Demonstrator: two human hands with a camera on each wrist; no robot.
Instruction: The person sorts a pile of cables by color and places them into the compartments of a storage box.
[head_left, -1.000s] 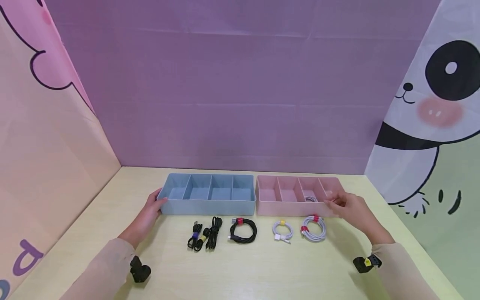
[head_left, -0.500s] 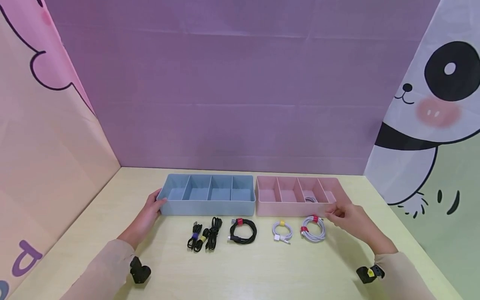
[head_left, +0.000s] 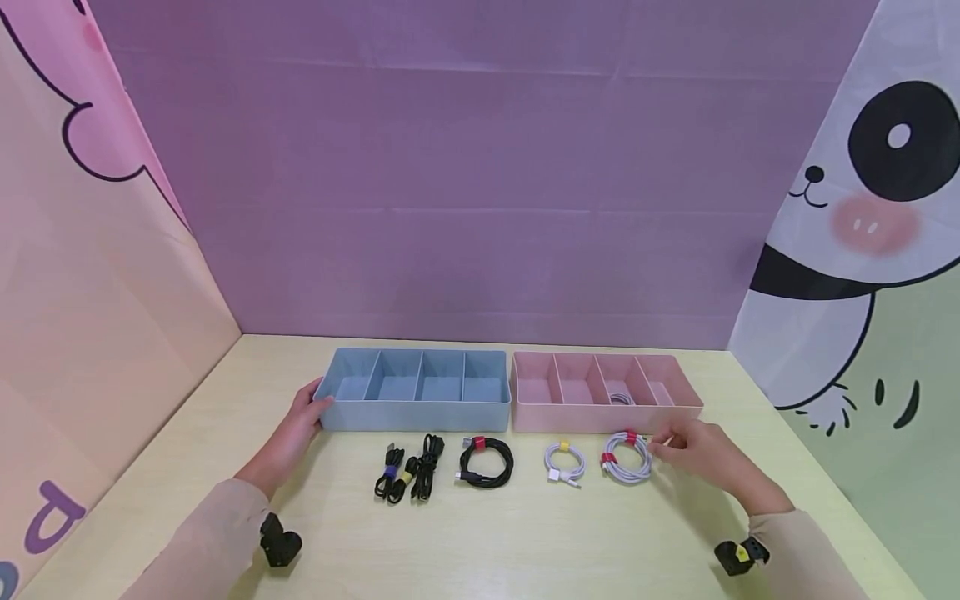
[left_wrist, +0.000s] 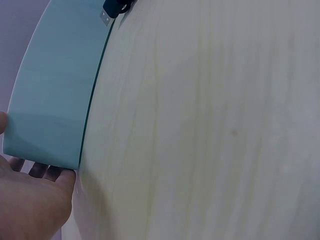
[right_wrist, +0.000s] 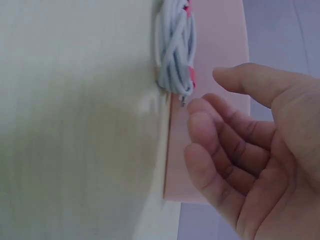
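My left hand (head_left: 300,412) holds the left end of the blue divided box (head_left: 420,416); its thumb lies at the front corner. In the left wrist view the fingers (left_wrist: 65,181) lie against the box's end wall. My right hand (head_left: 697,450) is just right of a coiled white cable (head_left: 628,473) with two red ties, in front of the pink divided box (head_left: 600,419). The right wrist view has its fingers (right_wrist: 201,167) loosely bent and the thumb apart, nothing between them, close to the coil's metal tip (right_wrist: 183,102).
A smaller white cable (head_left: 557,454) with a yellow tie lies left of the coil. Farther left are a black cable loop (head_left: 504,477) with a red tie and several black cable bundles (head_left: 426,468). Another white cable (head_left: 621,399) sits in the pink box's third compartment.
My right hand has moved down from over the pink box's right compartment to beside the white coil, uncovering the box's right end. My left hand stays in place.
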